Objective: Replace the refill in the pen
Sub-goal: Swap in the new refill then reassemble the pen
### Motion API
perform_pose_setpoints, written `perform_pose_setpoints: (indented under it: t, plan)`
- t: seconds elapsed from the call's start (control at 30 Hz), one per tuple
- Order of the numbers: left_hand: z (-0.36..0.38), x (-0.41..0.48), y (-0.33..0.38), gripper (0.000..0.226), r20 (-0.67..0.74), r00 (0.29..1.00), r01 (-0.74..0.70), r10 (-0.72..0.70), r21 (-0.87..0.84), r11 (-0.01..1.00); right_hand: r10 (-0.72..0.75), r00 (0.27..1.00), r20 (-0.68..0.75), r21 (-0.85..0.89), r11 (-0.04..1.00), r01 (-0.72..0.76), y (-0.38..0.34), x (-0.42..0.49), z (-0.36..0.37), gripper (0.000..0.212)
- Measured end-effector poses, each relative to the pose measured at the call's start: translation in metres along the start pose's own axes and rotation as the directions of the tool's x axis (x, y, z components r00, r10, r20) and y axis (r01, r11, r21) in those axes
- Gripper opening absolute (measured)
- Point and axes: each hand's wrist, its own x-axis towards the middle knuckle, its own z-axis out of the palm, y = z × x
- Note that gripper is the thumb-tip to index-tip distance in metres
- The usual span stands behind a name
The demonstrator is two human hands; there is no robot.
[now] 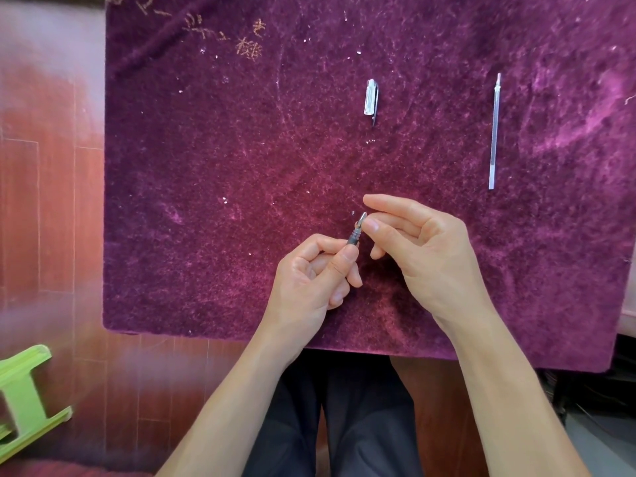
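Observation:
My left hand (318, 275) grips the pen (354, 235) between thumb and forefinger; only its dark grip section and metal tip stick out, pointing up and away. The thumb and forefinger of my right hand (418, 246) pinch the metal tip (362, 218). A clear pen cap (371, 98) with a clip lies on the purple cloth (213, 201) above my hands. A long clear refill (495, 132) lies upright in the view at the right, well apart from both hands.
The purple fuzzy cloth covers the table, its near edge just below my wrists. Wooden floor shows at the left, with a green plastic stool (24, 394) at the lower left. My dark-trousered legs are below the table edge.

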Motion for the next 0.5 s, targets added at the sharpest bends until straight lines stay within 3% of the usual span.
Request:
perform_pose_setpoints:
  t: [0.2,0.5]
  plan:
    - [0.0010,-0.0012,0.0035,0.008,0.022,1.000,-0.001,0.000,0.016,1.000,-0.048,0.999,0.003,-0.070,0.996,0.048,-0.0021,-0.0012,-0.0004,0.028]
    - [-0.0007,-0.0016,0.0033,0.011,0.048,0.999,-0.008,0.006,0.032,0.999,-0.021,0.999,0.045,-0.053,0.998,0.024,-0.0015,-0.0001,-0.0028,0.023]
